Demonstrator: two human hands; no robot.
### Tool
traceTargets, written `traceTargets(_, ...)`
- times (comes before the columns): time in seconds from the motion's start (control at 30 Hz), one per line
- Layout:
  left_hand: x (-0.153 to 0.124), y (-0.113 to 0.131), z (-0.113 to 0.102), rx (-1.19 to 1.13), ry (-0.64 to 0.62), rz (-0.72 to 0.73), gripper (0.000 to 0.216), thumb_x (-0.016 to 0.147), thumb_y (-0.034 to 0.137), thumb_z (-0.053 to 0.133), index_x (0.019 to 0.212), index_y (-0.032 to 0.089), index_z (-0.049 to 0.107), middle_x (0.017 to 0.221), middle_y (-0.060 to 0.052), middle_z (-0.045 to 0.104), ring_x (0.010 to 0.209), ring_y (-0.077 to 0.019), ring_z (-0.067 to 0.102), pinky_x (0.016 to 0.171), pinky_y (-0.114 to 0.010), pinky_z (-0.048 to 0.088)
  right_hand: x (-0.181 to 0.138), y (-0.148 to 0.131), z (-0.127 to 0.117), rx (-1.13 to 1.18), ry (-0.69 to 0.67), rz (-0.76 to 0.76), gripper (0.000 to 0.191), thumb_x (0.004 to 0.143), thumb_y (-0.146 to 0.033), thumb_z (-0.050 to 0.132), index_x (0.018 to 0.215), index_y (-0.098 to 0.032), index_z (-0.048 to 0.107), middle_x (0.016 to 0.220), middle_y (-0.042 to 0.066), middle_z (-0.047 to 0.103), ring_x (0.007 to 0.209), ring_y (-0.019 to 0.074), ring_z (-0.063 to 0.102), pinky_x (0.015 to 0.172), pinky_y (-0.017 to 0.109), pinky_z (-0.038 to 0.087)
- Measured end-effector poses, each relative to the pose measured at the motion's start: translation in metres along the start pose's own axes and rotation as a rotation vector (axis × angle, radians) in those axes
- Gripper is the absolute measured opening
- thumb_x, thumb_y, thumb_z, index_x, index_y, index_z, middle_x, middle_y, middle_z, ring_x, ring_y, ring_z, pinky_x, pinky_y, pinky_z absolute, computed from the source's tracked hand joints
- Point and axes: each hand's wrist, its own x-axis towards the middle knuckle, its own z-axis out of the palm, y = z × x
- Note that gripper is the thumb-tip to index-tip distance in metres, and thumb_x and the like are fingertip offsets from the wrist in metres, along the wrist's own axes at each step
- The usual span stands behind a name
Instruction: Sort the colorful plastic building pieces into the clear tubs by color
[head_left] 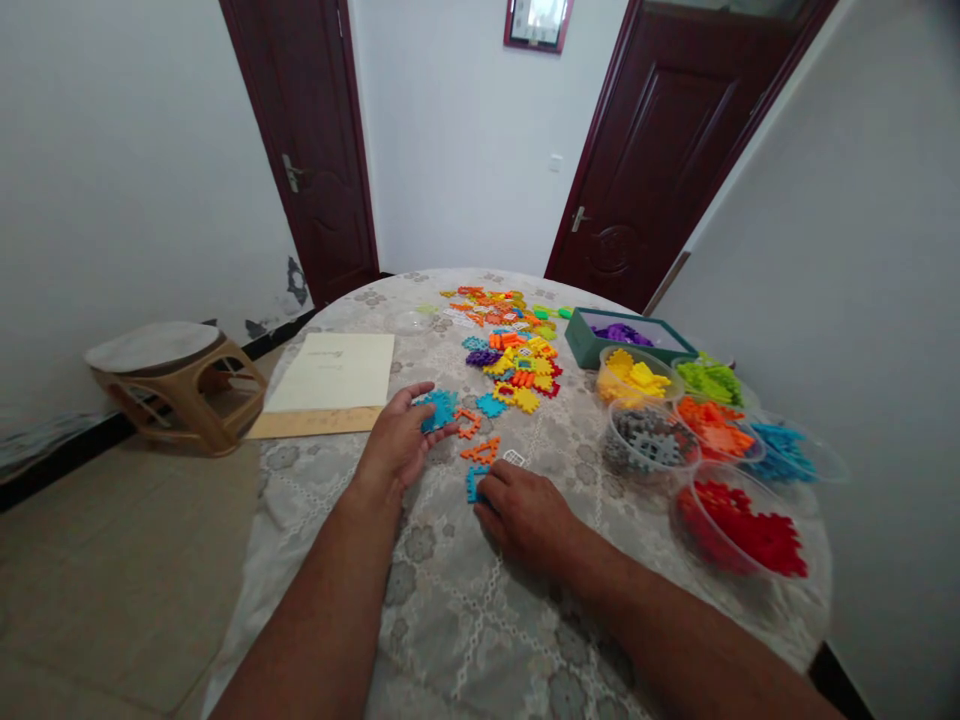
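Observation:
My left hand [401,435] is closed around blue gear-shaped plastic building pieces [441,408], thumb and fingers on either side of them. Lower and to the right, my right hand [529,510] has its fingers on a blue square frame piece [472,485] at the tablecloth, partly covering it. Between the hands lie an orange triangular frame piece [481,452] and an orange notched piece [468,424]. A small white grid piece [514,458] sits just beyond my right fingers. Another blue gear piece [491,405] rests nearby.
A pile of mixed coloured pieces [525,365] spreads toward the far table edge. At right stand clear tubs of sorted pieces, including a red one [750,530], and a green box [585,345] with purple pieces. A paper folder [330,375] lies left; a stool [176,390] stands beyond.

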Motion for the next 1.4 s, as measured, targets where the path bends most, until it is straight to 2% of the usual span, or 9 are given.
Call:
traceTargets(0.23, -0.007, -0.005, 0.004, 0.051, -0.157, -0.11, 0.037, 0.081, 0.022, 0.08, 0.115, 0.017, 0.068, 0.11, -0.012, 0.068, 0.089, -0.0215, 0.071, 0.07, -0.04, 0.069, 0.003, 0.032, 0.008, 0.365, 0.471, -0.033, 0.011, 0.101, -0.02, 0.057, 0.111, -0.022, 0.062, 0.103, 0.007, 0.064, 0.092, 0.02, 0.063, 0.081, 0.032, 0.054)
traceTargets(0.4, -0.022, -0.012, 0.012, 0.159, -0.403, -0.189, 0.05, 0.077, 0.021, 0.085, 0.123, 0.019, 0.067, 0.122, -0.016, 0.072, 0.099, -0.0246, 0.074, 0.077, -0.035, 0.066, 0.01, 0.037, 0.009, 0.339, 0.501, -0.059, 0.017, 0.104, -0.022, 0.054, 0.117, -0.024, 0.065, 0.115, 0.011, 0.066, 0.106, 0.0242, 0.066, 0.092, 0.04, 0.059)
traceTargets(0.5, -0.025, -0.018, 0.014, 0.214, -0.463, -0.176, 0.05, 0.073, 0.014, 0.083, 0.121, 0.02, 0.07, 0.121, -0.015, 0.073, 0.101, -0.0242, 0.073, 0.076, -0.031, 0.064, 0.012, 0.033, 0.011, 0.345, 0.504, -0.106, 0.022, 0.103, -0.021, 0.056, 0.122, -0.025, 0.065, 0.12, 0.011, 0.068, 0.112, 0.0249, 0.066, 0.098, 0.043, 0.059)
traceTargets(0.7, -0.015, -0.017, 0.011, 0.126, -0.299, -0.098, 0.049, 0.07, 0.004, 0.07, 0.117, 0.02, 0.069, 0.104, -0.009, 0.074, 0.084, -0.0203, 0.073, 0.072, -0.034, 0.066, 0.017, 0.046, 0.016, 0.372, 0.625, -0.02, 0.034, 0.104, -0.018, 0.05, 0.135, -0.025, 0.062, 0.14, 0.013, 0.061, 0.121, 0.0233, 0.065, 0.094, 0.039, 0.06)
traceTargets(0.8, -0.009, -0.009, 0.008, -0.012, -0.201, -0.086, 0.051, 0.07, 0.003, 0.067, 0.119, 0.018, 0.065, 0.097, -0.007, 0.074, 0.08, -0.0186, 0.073, 0.073, -0.036, 0.068, 0.027, 0.068, 0.015, 0.303, 0.519, 0.042, 0.033, 0.101, -0.017, 0.053, 0.132, -0.021, 0.065, 0.134, 0.014, 0.064, 0.113, 0.0227, 0.067, 0.095, 0.04, 0.059)
traceTargets(0.93, -0.006, 0.0, 0.003, -0.197, -0.191, -0.132, 0.036, 0.077, 0.009, 0.072, 0.112, 0.015, 0.064, 0.094, -0.008, 0.074, 0.076, -0.0185, 0.074, 0.07, -0.034, 0.068, 0.051, 0.091, 0.008, 0.138, 0.34, 0.089, 0.034, 0.099, -0.016, 0.057, 0.131, -0.02, 0.068, 0.125, 0.012, 0.067, 0.11, 0.0226, 0.067, 0.101, 0.04, 0.055)
traceTargets(1.03, -0.005, 0.001, 0.001, -0.226, -0.156, -0.136, 0.035, 0.079, 0.013, 0.08, 0.11, 0.017, 0.064, 0.093, -0.006, 0.073, 0.074, -0.0164, 0.072, 0.064, -0.031, 0.067, 0.072, 0.095, 0.007, 0.028, 0.276, 0.152, 0.033, 0.1, -0.018, 0.06, 0.132, -0.021, 0.07, 0.125, 0.012, 0.067, 0.113, 0.0238, 0.066, 0.101, 0.037, 0.053)
traceTargets(1.17, -0.002, 0.0, 0.0, -0.237, -0.075, -0.112, 0.034, 0.079, 0.013, 0.08, 0.107, 0.019, 0.062, 0.09, -0.002, 0.071, 0.07, -0.0139, 0.069, 0.062, -0.031, 0.066, 0.089, 0.093, 0.012, -0.032, 0.199, 0.222, 0.018, 0.101, -0.023, 0.062, 0.114, -0.021, 0.074, 0.119, 0.011, 0.064, 0.108, 0.0223, 0.064, 0.095, 0.033, 0.052)
traceTargets(1.4, 0.002, -0.002, -0.001, -0.224, -0.017, -0.115, 0.032, 0.078, 0.009, 0.067, 0.107, 0.019, 0.06, 0.087, -0.003, 0.068, 0.072, -0.0173, 0.069, 0.065, -0.037, 0.067, 0.076, 0.094, 0.016, 0.142, 0.35, 0.133, 0.011, 0.099, -0.02, 0.055, 0.099, -0.021, 0.066, 0.107, 0.007, 0.061, 0.104, 0.0228, 0.06, 0.096, 0.037, 0.051)
